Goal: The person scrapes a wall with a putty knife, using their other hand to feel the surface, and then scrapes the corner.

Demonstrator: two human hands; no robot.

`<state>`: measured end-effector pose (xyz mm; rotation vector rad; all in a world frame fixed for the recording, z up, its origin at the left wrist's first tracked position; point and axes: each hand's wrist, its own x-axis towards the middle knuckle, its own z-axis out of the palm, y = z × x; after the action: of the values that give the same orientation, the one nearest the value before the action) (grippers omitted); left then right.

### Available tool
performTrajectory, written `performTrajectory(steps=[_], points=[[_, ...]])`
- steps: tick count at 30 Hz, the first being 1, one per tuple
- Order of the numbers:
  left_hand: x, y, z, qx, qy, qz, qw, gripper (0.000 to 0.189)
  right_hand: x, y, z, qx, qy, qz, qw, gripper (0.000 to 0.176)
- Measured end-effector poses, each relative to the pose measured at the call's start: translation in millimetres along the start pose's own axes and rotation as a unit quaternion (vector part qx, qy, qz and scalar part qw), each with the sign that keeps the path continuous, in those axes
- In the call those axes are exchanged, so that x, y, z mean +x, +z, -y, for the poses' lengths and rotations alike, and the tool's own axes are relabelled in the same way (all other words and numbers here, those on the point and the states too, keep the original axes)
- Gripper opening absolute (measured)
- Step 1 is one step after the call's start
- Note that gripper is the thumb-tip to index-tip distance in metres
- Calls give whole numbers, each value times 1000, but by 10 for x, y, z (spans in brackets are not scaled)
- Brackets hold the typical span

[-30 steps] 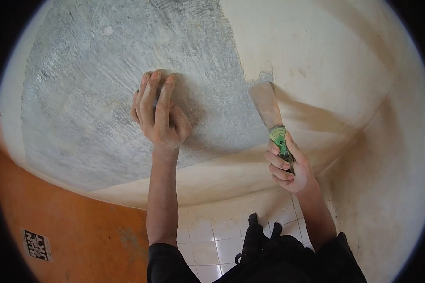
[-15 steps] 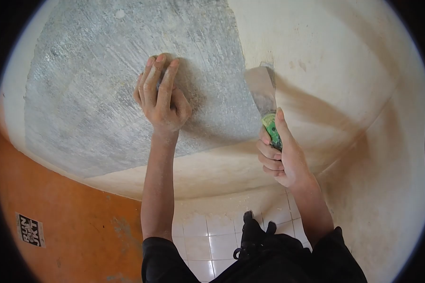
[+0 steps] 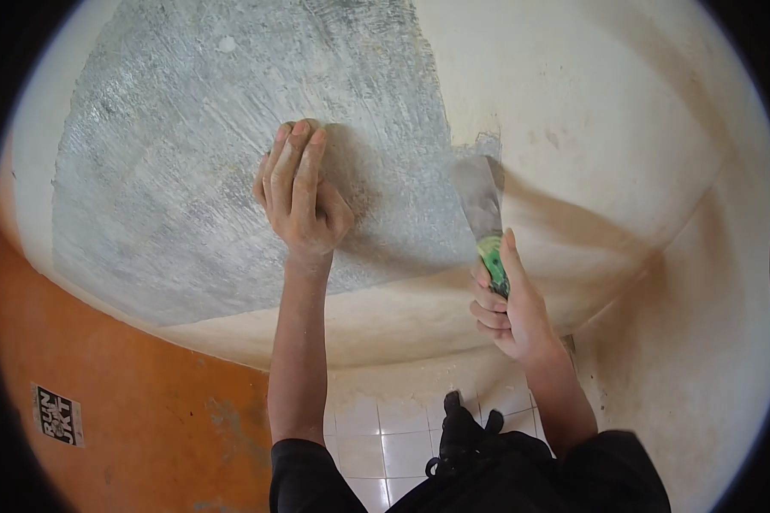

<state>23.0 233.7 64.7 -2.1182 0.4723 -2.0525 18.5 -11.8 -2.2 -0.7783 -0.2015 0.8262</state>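
Observation:
My right hand point(image 3: 518, 312) is wrapped round the green handle of a putty knife point(image 3: 479, 201), its thumb lying along the handle. The broad metal blade points up and touches the wall at the right border of the grey bare patch point(image 3: 188, 171), next to the cream paint layer point(image 3: 565, 103). A small notch of grey shows at the paint's edge by the blade. My left hand point(image 3: 304, 192) rests on the grey patch, dusty, with its fingers stretched upward and slightly arched. Its palm is hidden, and I see nothing held in it.
Below on the left is an orange surface point(image 3: 162, 410) with a black-and-white sticker point(image 3: 57, 415). White floor tiles point(image 3: 406, 453) show near my black clothing, with pale debris along the wall's foot. Another cream wall point(image 3: 684, 342) meets this one at the right.
The putty knife and my right hand have moved down along the paint edge, and more grey shows above and beside the blade. The view has shifted slightly; my left hand stays on the patch.

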Motion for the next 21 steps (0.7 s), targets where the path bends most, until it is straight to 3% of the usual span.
performTrajectory(steps=[3, 6, 11, 15, 17, 21], points=[[-19, -10, -33, 8, -5, 5, 1000, 41, -15, 9, 8, 50, 26, 14, 998, 55], [0, -8, -24, 6, -1, -1, 1000, 41, 67, 181, 158, -11, -34, 39, 999, 55], [-4, -11, 5, 1, 1, -3, 1000, 43, -90, -59, -94, 8, 22, -22, 999, 57], [-1, -23, -7, -3, 7, 3, 1000, 43, -9, 75, -54, 38, 18, -1, 999, 57], [-3, -14, -9, -1, -6, -1, 1000, 44, -19, 20, -15, -13, -20, -22, 999, 58], [-18, -12, -19, 5, -13, -9, 1000, 43, -107, -85, -50, 6, 19, -21, 1000, 58]])
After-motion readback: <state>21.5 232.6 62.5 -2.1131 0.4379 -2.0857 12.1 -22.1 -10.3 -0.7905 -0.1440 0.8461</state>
